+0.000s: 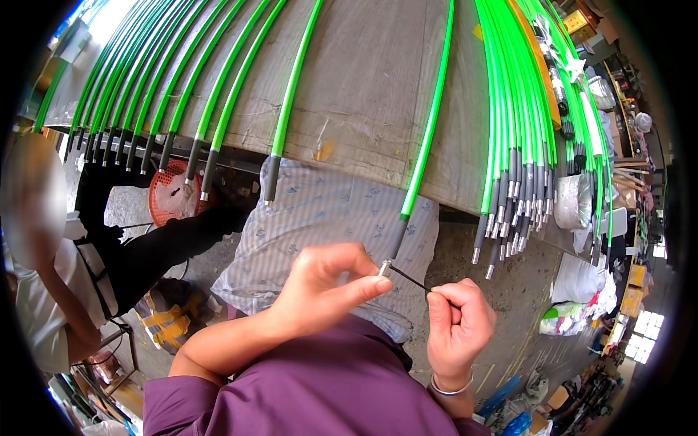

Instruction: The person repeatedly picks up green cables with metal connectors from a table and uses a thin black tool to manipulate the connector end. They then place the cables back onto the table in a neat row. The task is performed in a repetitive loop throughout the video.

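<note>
A single bright green rod [436,123] comes toward me over the table edge, ending in a dark grey sleeve and a small silver metal tip [384,269]. My left hand [323,287] pinches that tip between thumb and fingers. From the tip, a thin black rod [411,279], thin as a hex key, runs to my right hand [459,320], whose thumb and bent fingers are closed on its other end. Whether the black rod sits inside the tip or only touches it, I cannot tell.
Several similar green rods [233,94] lie spaced apart on the wooden table [363,80] at left. A dense bundle of them [509,109] lies at right, ends overhanging. A striped cloth [254,254] covers my lap. Another person [51,291] sits at left, near a red basket [169,190].
</note>
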Demonstrator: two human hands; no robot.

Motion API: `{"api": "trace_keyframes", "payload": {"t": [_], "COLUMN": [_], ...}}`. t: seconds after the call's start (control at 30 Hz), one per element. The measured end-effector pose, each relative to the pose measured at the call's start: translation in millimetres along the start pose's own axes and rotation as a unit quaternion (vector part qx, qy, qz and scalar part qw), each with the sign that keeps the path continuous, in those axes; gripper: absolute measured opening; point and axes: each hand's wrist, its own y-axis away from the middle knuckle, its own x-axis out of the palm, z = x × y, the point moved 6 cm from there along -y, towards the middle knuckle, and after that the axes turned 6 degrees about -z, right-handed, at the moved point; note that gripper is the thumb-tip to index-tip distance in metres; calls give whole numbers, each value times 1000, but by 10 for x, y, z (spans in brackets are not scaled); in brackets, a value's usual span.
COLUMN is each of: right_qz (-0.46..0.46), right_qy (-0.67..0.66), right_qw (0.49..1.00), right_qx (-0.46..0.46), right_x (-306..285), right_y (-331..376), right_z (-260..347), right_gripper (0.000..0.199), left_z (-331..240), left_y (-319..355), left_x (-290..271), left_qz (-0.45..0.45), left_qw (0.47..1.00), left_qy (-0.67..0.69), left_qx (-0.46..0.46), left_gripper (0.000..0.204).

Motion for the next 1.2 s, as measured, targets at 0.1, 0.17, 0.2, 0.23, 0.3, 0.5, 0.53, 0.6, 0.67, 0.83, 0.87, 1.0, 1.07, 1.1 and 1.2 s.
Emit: {"api": "trace_keyframes", "payload": {"t": [0.1, 0.17, 0.2, 0.23, 0.3, 0.5, 0.53, 0.6, 0.67, 0.83, 0.87, 1.0, 1.07, 1.1, 1.2], "right_qz": [8, -2, 7, 17, 29, 44, 44, 47, 56, 56, 69, 47, 28, 20, 4], "right_qy": [-20, -39, -65, -90, -185, -470, -475, -494, -524, -532, -525, -495, -487, -483, -472], "right_qw": [999, 997, 992, 985, 954, 809, 809, 800, 782, 774, 780, 802, 805, 807, 821], "right_qx": [40, 61, 104, 147, 234, 351, 344, 337, 334, 340, 333, 332, 337, 340, 321], "right_x": [69, 112, 136, 150, 212, 449, 473, 501, 527, 594, 609, 618, 601, 590, 564], "right_y": [36, 100, 146, 199, 294, 411, 404, 412, 420, 442, 447, 432, 423, 418, 381], "right_z": [-107, -220, -316, -414, -558, -593, -578, -570, -553, -451, -423, -337, -348, -352, -333], "right_gripper": [10, 8, 8, 8, 10, 8, 8, 8, 9, 19, 22, 22, 20, 19, 16], "left_z": [40, 51, 42, 37, 32, 72, 78, 50, 23, -85, -90, -130, -137, -130, -106], "left_y": [19, 30, 34, 39, 50, 51, 18, -101, -247, -501, -513, -482, -456, -450, -424], "left_x": [10, 17, 18, 21, 21, -65, -89, -139, -155, 122, 164, 273, 294, 300, 326], "left_qz": [13, 25, 32, 38, 41, 21, 20, -3, -35, 48, 66, 87, 77, 67, 53], "left_qw": [999, 998, 997, 996, 996, 996, 996, 998, 999, 991, 988, 979, 978, 979, 979], "left_qy": [10, 22, 30, 38, 36, 28, 14, -1, -4, 113, 123, 168, 179, 182, 187], "left_qx": [-35, -52, -58, -64, -67, -77, -81, -55, -16, -54, -61, -76, -73, -64, -54], "left_gripper": [12, 13, 14, 16, 17, 27, 30, 34, 37, 31, 30, 26, 25, 25, 23]}}
